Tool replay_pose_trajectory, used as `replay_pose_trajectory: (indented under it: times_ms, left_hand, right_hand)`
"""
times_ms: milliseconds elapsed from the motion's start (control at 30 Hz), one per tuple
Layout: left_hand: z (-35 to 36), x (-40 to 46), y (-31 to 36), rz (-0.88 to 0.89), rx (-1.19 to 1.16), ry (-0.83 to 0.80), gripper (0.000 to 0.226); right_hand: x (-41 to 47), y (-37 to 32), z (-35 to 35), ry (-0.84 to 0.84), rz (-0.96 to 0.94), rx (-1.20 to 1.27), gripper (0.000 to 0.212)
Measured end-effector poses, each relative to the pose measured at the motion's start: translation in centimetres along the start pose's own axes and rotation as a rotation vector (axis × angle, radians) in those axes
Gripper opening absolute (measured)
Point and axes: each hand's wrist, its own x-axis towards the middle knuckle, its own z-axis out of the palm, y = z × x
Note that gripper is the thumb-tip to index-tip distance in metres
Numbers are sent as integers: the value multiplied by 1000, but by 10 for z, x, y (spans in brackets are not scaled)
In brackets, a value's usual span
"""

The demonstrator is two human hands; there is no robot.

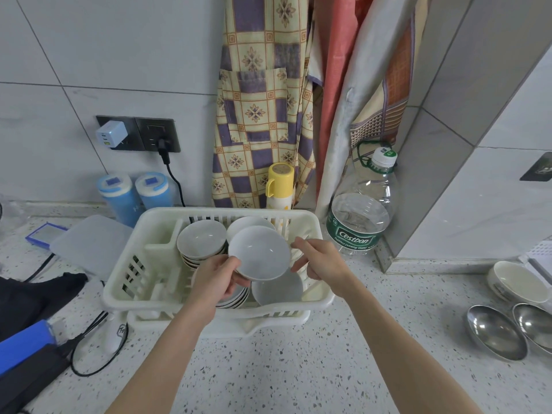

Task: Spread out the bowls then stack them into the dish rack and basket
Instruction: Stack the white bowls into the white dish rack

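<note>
Two bare forearms run up from the bottom edge, ending in the left hand and the right hand. No sleeves, gloves, rings, watch or markings show on them.

Bright even indoor light, soft diffuse, faint shadows under white plastic dish rack on speckled terrazzo desk, small glints on round steel bowls, clear plastic water bottle sheen, wide-angle bending of wall tile lines at edges, focus mostly sharp, slight softness at corners
</note>
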Motion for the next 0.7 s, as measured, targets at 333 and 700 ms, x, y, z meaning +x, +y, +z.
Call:
replay_pose_trajectory:
  times_ms: [333,700]
  left_hand:
    - [23,-3,-6,-96,112,-104,18]
    - [37,-20,-31,-169,46,-143,34]
  right_hand:
    - [4,11,-8,-46,29,-392,27]
    - [8,7,-8,-29,111,-703,26]
